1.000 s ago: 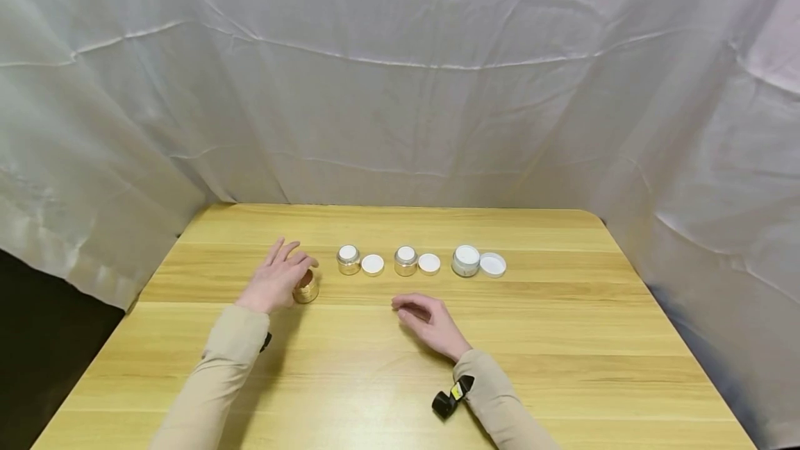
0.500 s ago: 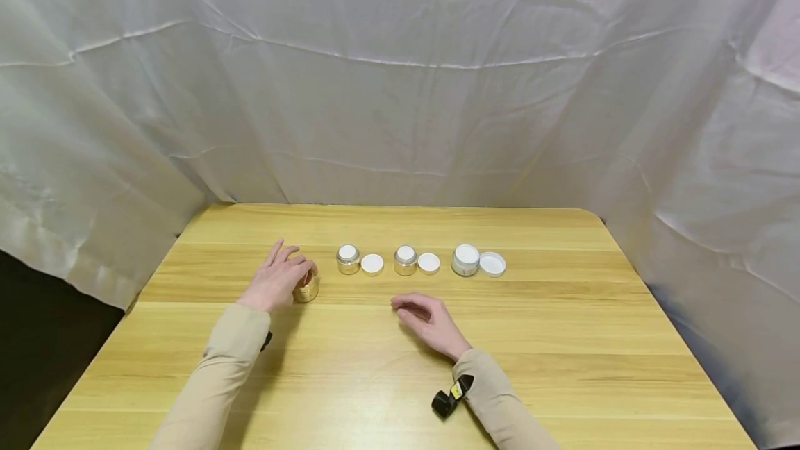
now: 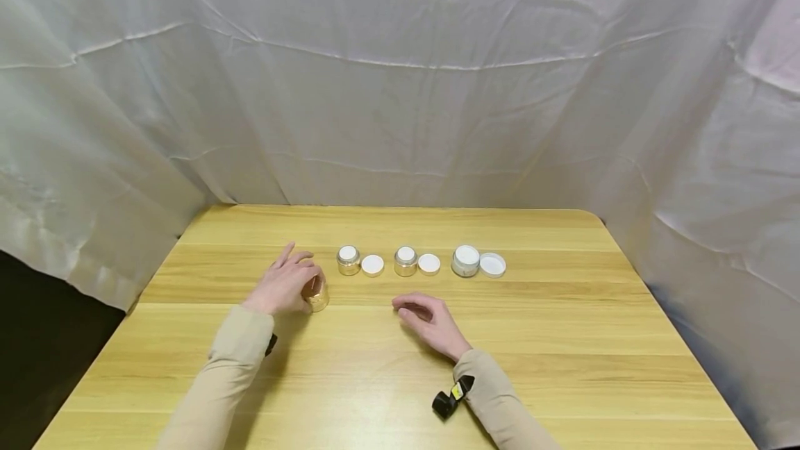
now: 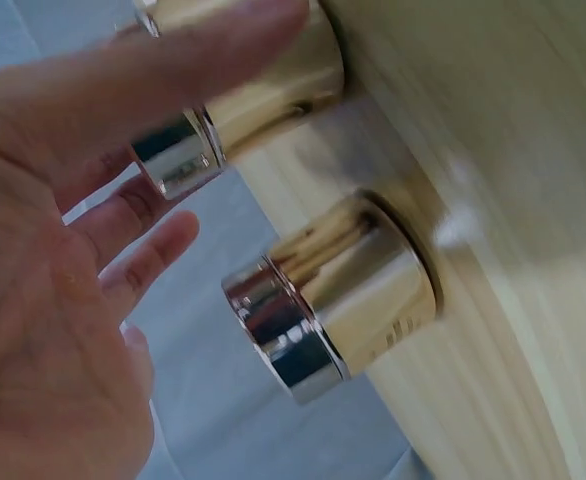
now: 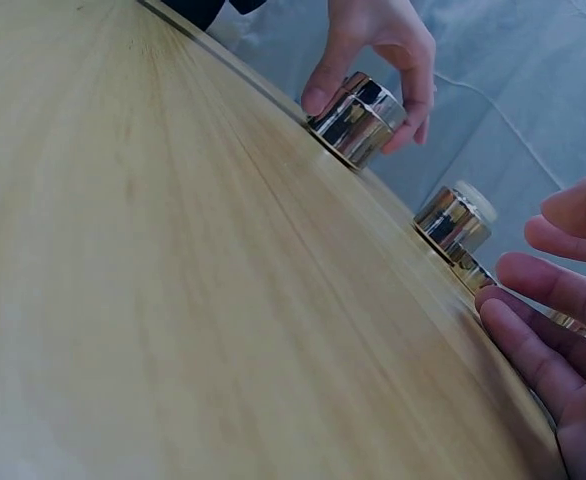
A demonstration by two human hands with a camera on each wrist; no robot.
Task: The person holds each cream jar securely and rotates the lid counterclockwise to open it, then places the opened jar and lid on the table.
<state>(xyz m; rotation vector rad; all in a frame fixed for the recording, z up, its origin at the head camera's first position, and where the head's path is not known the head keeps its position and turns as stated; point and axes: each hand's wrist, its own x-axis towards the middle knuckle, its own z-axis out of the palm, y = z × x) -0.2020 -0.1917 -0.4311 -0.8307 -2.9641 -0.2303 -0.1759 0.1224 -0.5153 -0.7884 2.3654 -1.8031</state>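
Observation:
In the head view my left hand (image 3: 284, 286) grips a shiny gold jar (image 3: 319, 299) on the left part of the table, thumb and fingers around its sides. The left wrist view has the gripped jar (image 4: 288, 85) at the top and a second lidded gold jar (image 4: 358, 285) below it, which the head view does not show. The right wrist view also has the left hand (image 5: 391, 45) on the closed jar (image 5: 351, 130). My right hand (image 3: 432, 325) rests near the table's middle with loosely bent fingers, holding nothing.
Behind the hands stand two gold jars (image 3: 348, 267) (image 3: 405, 267) and a pale jar (image 3: 465, 267), each with white contents or insert on top. White-faced lids (image 3: 372, 265) (image 3: 429, 264) (image 3: 492, 264) lie to their right. Grey cloth (image 3: 400, 117) hangs behind the wooden table (image 3: 562, 339).
My left hand and the gold jar have moved a little to the right and toward the near side. My right hand and the row of jars and lids have stayed in place.

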